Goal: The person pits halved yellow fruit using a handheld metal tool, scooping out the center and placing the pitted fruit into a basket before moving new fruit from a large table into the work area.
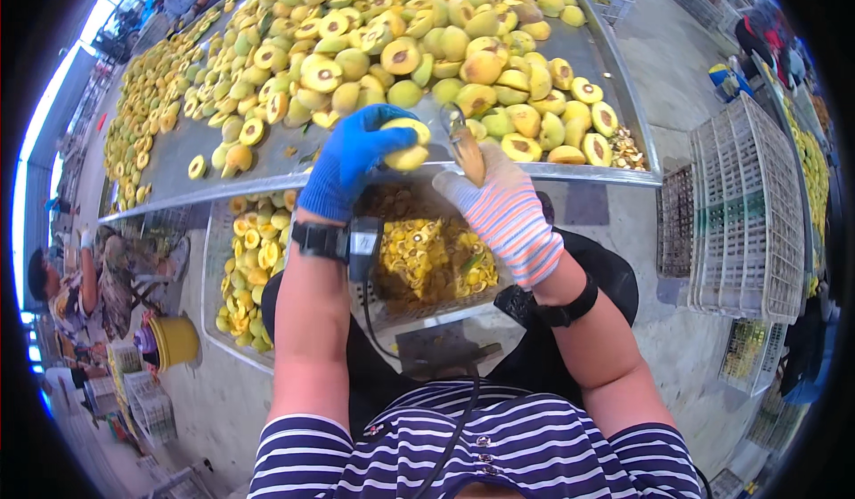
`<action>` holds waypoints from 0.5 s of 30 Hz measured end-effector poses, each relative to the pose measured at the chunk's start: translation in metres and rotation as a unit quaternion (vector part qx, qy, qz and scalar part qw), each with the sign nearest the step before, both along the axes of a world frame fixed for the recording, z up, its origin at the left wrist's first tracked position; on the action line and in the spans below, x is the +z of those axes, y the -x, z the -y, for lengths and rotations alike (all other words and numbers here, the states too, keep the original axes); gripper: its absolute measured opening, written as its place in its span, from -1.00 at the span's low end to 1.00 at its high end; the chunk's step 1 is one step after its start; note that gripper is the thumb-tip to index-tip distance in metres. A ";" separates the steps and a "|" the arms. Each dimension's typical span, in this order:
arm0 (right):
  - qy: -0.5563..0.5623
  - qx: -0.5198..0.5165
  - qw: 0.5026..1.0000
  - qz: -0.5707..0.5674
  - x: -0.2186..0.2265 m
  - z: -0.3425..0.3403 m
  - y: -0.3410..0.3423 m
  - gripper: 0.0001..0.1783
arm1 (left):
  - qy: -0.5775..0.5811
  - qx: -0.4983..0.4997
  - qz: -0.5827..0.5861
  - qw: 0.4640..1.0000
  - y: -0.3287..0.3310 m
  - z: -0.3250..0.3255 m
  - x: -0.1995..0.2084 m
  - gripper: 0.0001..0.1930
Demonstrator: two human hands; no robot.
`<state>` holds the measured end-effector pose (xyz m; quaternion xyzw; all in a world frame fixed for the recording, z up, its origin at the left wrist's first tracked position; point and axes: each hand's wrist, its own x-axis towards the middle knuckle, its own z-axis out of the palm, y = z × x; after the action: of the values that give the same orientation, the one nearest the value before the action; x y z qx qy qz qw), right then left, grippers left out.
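Observation:
My left hand, in a blue knit glove, is closed around a yellow peach that looks cut, with a gap between its two parts. My right hand, in a striped white, orange and blue glove, grips a short pitting tool with a wooden handle and a curved metal end. The tool is upright just right of the peach, apart from it. Both hands are over the near rim of a metal table heaped with halved peaches, many showing brown pits. Below them, a crate holds yellow scraps and pits.
Another crate of peach halves stands under the table at left. Pit pieces lie at the table's right corner. Stacked plastic crates rise at right. A yellow bucket stands at left. Other people sit at far left and work beyond the table.

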<state>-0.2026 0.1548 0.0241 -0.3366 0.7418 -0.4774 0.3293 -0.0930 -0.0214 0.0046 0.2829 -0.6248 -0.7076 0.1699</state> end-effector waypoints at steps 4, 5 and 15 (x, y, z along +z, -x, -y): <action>0.073 0.086 0.986 0.124 -0.001 0.021 -0.029 -0.59 | 0.063 -0.033 -0.039 0.997 -0.046 -0.027 0.010 -0.69; 0.104 0.096 0.958 0.248 -0.006 0.026 -0.036 -0.61 | 0.037 0.051 -0.129 0.990 -0.052 -0.032 0.010 -0.66; 0.094 0.198 0.965 -0.141 -0.018 0.055 -0.087 -0.54 | -0.196 0.138 -0.377 0.895 -0.100 -0.006 -0.028 -0.42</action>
<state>-0.1153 0.0999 0.0056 -0.5705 0.6508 -0.4179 0.2764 0.0067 -0.0150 -0.0235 0.1055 -0.3171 -0.8389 0.4296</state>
